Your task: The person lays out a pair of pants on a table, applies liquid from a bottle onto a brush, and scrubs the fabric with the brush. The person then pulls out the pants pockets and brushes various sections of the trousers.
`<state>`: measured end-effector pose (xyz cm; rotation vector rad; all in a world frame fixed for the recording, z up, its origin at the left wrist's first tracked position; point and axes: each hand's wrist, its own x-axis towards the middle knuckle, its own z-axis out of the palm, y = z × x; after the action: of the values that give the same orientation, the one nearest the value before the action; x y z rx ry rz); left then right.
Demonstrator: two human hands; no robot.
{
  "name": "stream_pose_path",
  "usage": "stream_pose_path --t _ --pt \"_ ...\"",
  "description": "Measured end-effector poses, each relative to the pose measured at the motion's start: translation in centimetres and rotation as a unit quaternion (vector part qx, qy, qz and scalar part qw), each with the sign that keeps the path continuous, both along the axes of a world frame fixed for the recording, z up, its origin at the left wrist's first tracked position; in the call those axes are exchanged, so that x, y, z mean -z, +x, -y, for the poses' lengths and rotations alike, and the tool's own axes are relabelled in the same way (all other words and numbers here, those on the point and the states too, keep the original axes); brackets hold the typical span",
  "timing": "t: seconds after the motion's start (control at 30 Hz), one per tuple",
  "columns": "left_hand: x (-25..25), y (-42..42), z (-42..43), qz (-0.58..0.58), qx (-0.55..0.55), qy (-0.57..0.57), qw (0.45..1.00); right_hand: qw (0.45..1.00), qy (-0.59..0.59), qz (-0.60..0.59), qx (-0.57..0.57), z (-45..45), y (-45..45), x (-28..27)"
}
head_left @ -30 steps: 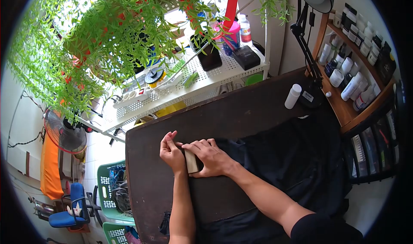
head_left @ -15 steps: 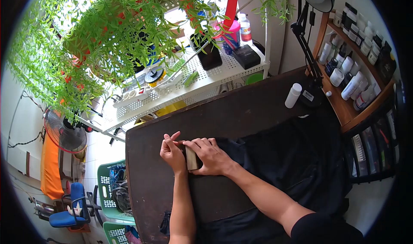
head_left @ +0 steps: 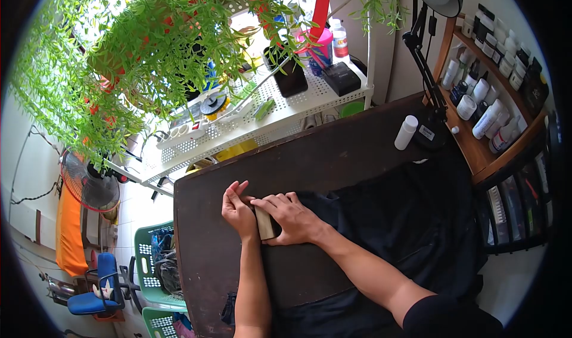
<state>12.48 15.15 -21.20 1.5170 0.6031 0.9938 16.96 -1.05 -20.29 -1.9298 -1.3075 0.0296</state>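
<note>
My right hand (head_left: 292, 220) is gripping a wooden-looking block (head_left: 266, 225), seemingly for steadiness, beside my half-curled left hand (head_left: 238, 215), its hold unclear.

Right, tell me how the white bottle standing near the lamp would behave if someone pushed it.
The white bottle looks tall and narrow, so a push near its top would probably tip it. Its rounded sides suggest it could roll across the table once down. It may feel light for its size, being slim, but its contents are hidden.
</note>
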Motion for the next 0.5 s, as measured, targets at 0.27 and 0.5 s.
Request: stream_pose_path --t 0.27,0.5 --pt "-0.40 -0.21 -0.10 -0.001 0.001 -0.052 0.999 1.000 0.008 -0.009 0.013 -0.09 0.02 -0.03" --pt "-0.20 -0.17 -0.18 -0.001 0.008 -0.054 0.999 1.000 0.006 -0.010 0.027 -0.31 -0.15 0.12"
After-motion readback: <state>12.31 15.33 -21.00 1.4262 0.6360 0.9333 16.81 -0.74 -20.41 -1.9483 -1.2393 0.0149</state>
